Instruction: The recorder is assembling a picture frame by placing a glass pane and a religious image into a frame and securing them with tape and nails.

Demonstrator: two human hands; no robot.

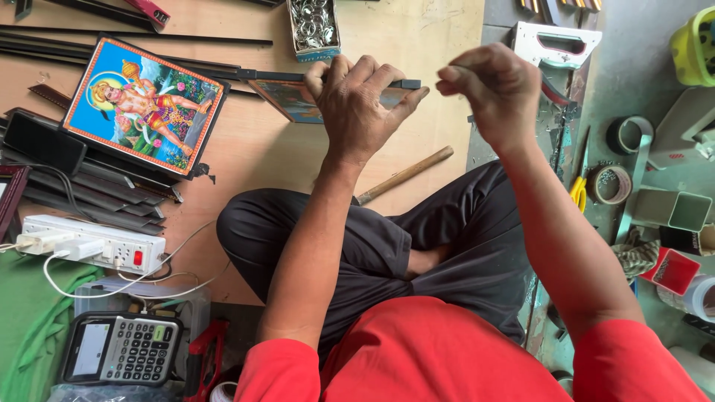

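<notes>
Fingers of the left hand [357, 104] are curled over the top edge of a small framed picture [294, 100], which is held standing on edge on the plywood board [253, 149] just in front of the crossed legs in black trousers [387, 246]. The thumb side is pressed against the dark frame moulding [406, 84] that juts out to the right of the knuckles. The right hand [495, 89] is raised just beside the left, apart from it, with the fingers bunched into a loose fist and the fingertips pinched together; whether anything small is pinched there cannot be told.

A wooden hammer handle [406, 175] is seen lying on the board below the left wrist, its head hidden behind the forearm. To the left, a larger framed devotional print [145, 104] with a bright blue ground rests tilted on a heap of dark moulding strips [97, 186]. An open box of metal ring hangers [313, 26] stands at the far edge of the board. A white power strip [89, 242] and a desk calculator [123, 348] are placed at lower left. On the grey floor to the right, yellow-handled scissors [579, 190] and rolls of tape [612, 184] are found.
</notes>
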